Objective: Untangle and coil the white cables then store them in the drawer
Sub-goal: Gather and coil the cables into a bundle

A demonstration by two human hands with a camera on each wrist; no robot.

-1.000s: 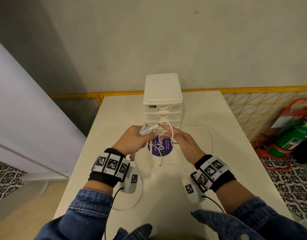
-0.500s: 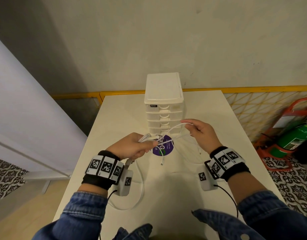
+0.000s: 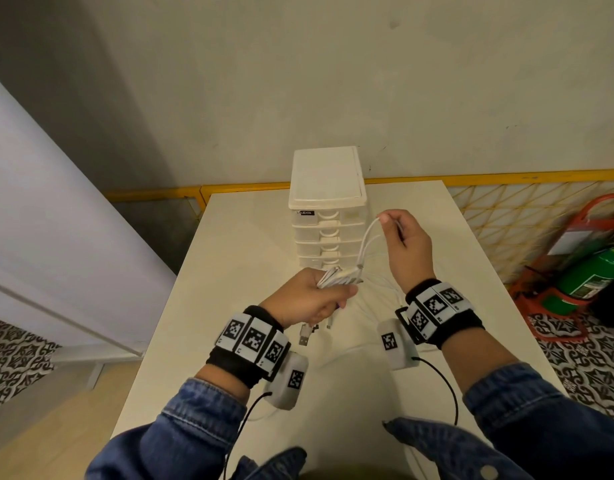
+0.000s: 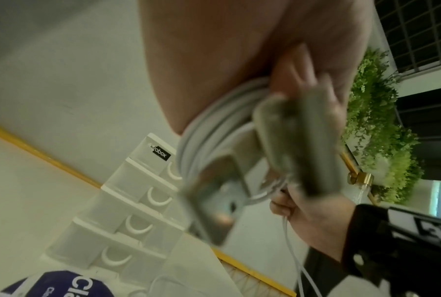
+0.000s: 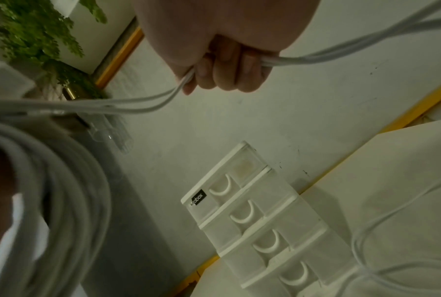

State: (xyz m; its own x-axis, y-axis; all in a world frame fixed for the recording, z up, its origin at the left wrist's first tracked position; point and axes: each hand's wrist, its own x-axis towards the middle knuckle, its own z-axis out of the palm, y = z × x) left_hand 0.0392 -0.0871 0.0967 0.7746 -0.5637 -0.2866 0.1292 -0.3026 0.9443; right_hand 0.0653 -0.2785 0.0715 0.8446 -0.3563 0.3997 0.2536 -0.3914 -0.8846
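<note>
- right hand [image 3: 407, 242] has swung up and out from the left since a second ago, drawing white strands [image 3: 369, 239] taut in front of the drawer unit [image 3: 328, 216].
- left hand [image 3: 309, 297] is clenched round the coiled bundle [image 3: 335, 278] above the table [image 3: 236, 258].
- right fingers [image 5: 229, 66] pinch doubled strands.
- light, limp, smooth cable; likely slips, so best gripped near the plugs.

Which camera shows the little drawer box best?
The head view: the whole drawer unit stands upright on the table, lid and closed drawer fronts visible. The left wrist view shows it tilted with its bottom cut off; the right wrist view shows only tilted drawer fronts.
</note>
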